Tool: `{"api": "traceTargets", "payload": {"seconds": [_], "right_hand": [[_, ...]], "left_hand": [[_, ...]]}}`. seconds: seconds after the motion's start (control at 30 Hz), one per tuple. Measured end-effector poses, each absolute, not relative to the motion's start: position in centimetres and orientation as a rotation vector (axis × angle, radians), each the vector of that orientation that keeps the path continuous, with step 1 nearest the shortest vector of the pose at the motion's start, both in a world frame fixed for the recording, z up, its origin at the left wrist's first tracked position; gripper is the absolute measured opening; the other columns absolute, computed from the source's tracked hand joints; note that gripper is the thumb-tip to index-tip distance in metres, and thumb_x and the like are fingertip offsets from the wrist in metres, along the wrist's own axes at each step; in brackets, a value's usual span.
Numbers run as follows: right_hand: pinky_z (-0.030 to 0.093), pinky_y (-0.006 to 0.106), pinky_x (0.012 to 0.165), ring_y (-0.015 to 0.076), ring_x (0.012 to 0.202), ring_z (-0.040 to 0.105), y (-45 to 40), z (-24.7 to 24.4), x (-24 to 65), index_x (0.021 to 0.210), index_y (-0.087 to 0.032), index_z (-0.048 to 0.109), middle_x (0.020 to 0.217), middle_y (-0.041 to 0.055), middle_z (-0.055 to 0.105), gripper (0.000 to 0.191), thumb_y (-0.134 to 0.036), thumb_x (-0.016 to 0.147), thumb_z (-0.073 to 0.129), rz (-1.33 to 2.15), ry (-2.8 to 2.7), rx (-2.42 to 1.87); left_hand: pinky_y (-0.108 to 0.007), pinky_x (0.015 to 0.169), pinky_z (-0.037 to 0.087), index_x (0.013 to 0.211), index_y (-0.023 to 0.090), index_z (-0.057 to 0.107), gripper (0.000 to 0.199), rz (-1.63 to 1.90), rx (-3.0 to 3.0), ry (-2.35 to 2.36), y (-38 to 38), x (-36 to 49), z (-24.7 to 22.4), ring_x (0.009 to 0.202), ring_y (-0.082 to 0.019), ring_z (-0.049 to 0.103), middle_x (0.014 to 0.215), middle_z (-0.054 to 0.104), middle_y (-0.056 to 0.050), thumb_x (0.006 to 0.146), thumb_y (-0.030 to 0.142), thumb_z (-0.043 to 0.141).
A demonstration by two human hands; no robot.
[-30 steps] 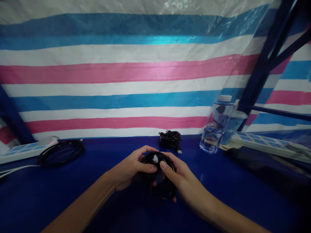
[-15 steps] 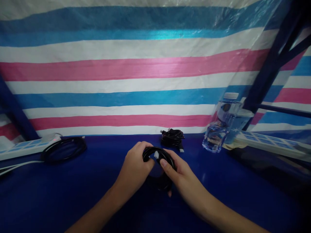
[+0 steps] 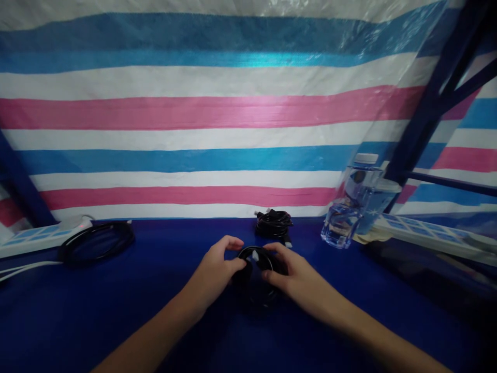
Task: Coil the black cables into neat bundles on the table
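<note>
Between my hands, low over the blue table, is a black coiled cable point(image 3: 259, 296) with a pale connector point(image 3: 255, 255) showing at the top of its ring. Its lower part is dark and hard to make out. At the ring's left side is my left hand point(image 3: 219, 265), thumb and forefinger apart, the thumb tip against the coil. My right hand point(image 3: 292, 268) is closed around the right side, thumb inside the ring and fingers over the outside. Just behind lies another bundled black cable point(image 3: 273, 224) with connectors sticking out.
A looser black cable coil point(image 3: 97, 243) lies at the left beside a white power strip point(image 3: 42, 239) and white wires point(image 3: 33, 267). On the right stand a clear water bottle point(image 3: 349, 202) and a cup point(image 3: 375, 207), near another power strip point(image 3: 430, 235). A striped sheet point(image 3: 194, 114) hangs behind.
The coiled cable has gone lower, towards the table. My left fingers have spread and loosened from it. The view has shifted slightly.
</note>
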State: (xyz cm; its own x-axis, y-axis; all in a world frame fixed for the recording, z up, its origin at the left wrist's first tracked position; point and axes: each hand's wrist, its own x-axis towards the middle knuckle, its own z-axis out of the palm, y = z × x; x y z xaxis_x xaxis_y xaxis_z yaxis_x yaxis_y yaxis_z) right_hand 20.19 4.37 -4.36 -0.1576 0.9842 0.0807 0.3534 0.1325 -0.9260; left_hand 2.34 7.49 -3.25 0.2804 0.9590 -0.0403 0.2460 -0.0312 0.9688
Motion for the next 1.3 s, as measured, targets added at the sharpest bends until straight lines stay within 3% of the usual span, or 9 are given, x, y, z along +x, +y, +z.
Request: {"api": "traceTargets", "payload": {"seconds": [0.07, 0.17, 0.27, 0.37, 0.47, 0.67, 0.9, 1.1, 1.3], "right_hand": [[0.044, 0.026, 0.059, 0.0154, 0.073, 0.057, 5.6, -2.8, 21.2, 0.103, -0.017, 0.058, 0.09, 0.0056, 0.064, 0.03, -0.016, 0.073, 0.06, 0.901, -1.657, -1.32], [0.041, 0.026, 0.05, 0.0137, 0.06, 0.055, 8.4, 0.4, 22.7, 0.099, -0.013, 0.058, 0.081, 0.0068, 0.064, 0.027, -0.021, 0.073, 0.059, 0.815, -1.581, -1.43], [0.037, 0.025, 0.046, 0.011, 0.048, 0.049, 11.5, 2.7, 24.0, 0.076, -0.011, 0.059, 0.06, 0.0037, 0.057, 0.012, -0.021, 0.077, 0.053, 0.728, -1.55, -1.54], [0.033, 0.025, 0.041, 0.0112, 0.041, 0.045, 13.8, 2.9, 25.0, 0.06, -0.012, 0.054, 0.046, 0.0017, 0.048, 0.018, -0.019, 0.076, 0.05, 0.732, -1.541, -1.643], [0.028, 0.024, 0.039, 0.0109, 0.037, 0.041, 14.7, 2.0, 25.7, 0.06, -0.012, 0.056, 0.041, 0.0004, 0.044, 0.021, -0.024, 0.076, 0.053, 0.718, -1.565, -1.712], [0.03, 0.023, 0.046, 0.0098, 0.046, 0.045, 15.0, 0.9, 26.0, 0.086, -0.011, 0.062, 0.056, 0.0027, 0.054, 0.021, -0.029, 0.077, 0.054, 0.553, -1.598, -1.785], [0.036, 0.026, 0.052, 0.0152, 0.06, 0.053, 14.8, 1.3, 25.8, 0.093, -0.01, 0.062, 0.078, 0.0125, 0.064, 0.031, -0.036, 0.083, 0.049, 0.463, -1.634, -1.808], [0.039, 0.027, 0.056, 0.0173, 0.067, 0.057, 14.3, 1.4, 26.0, 0.104, -0.009, 0.06, 0.093, 0.0158, 0.064, 0.034, -0.032, 0.083, 0.048, 0.339, -1.617, -1.8], [0.039, 0.026, 0.06, 0.0186, 0.072, 0.059, 14.4, 0.8, 24.7, 0.084, -0.012, 0.068, 0.081, 0.0109, 0.067, 0.023, -0.03, 0.076, 0.055, 0.321, -1.667, -1.746]], "left_hand": [[-0.027, 0.06, 0.043, 0.097, 0.015, 0.054, 0.032, 0.936, 1.435, 1.119, 8.5, 3.5, -2.0, 0.085, -0.02, 0.057, 0.113, 0.054, -0.013, 0.067, 0.022, 0.059], [-0.029, 0.07, 0.045, 0.094, 0.012, 0.055, 0.026, 1.081, 1.406, 0.977, 11.8, 6.1, 0.1, 0.089, -0.02, 0.057, 0.102, 0.059, -0.014, 0.068, 0.018, 0.056], [-0.031, 0.074, 0.044, 0.086, 0.012, 0.06, 0.02, 1.124, 1.457, 0.947, 15.8, 8.9, 1.4, 0.084, -0.019, 0.058, 0.089, 0.063, -0.012, 0.067, 0.013, 0.055], [-0.034, 0.074, 0.042, 0.072, 0.012, 0.062, 0.01, 1.1, 1.51, 0.973, 18.4, 10.8, 0.8, 0.081, -0.022, 0.058, 0.076, 0.064, -0.01, 0.065, 0.011, 0.055], [-0.035, 0.076, 0.04, 0.066, 0.013, 0.063, 0.009, 1.059, 1.549, 0.977, 19.0, 11.7, -1.0, 0.082, -0.024, 0.058, 0.072, 0.065, -0.009, 0.064, 0.012, 0.055], [-0.031, 0.084, 0.037, 0.092, 0.014, 0.064, 0.028, 1.11, 1.512, 0.901, 18.7, 12.1, -2.8, 0.098, -0.023, 0.055, 0.103, 0.065, -0.011, 0.074, 0.033, 0.053], [-0.032, 0.075, 0.041, 0.1, 0.013, 0.058, 0.037, 1.151, 1.309, 0.979, 18.1, 11.5, -2.8, 0.093, -0.023, 0.057, 0.11, 0.06, -0.014, 0.081, 0.041, 0.044], [-0.035, 0.073, 0.046, 0.1, 0.013, 0.057, 0.029, 1.175, 1.175, 1.07, 18.1, 11.7, -3.8, 0.085, -0.018, 0.058, 0.102, 0.06, -0.01, 0.086, 0.035, 0.047], [-0.038, 0.077, 0.049, 0.106, 0.013, 0.056, 0.028, 1.264, 1.141, 1.101, 18.5, 13.1, -3.1, 0.09, -0.018, 0.058, 0.105, 0.058, -0.008, 0.086, 0.032, 0.052]]}}
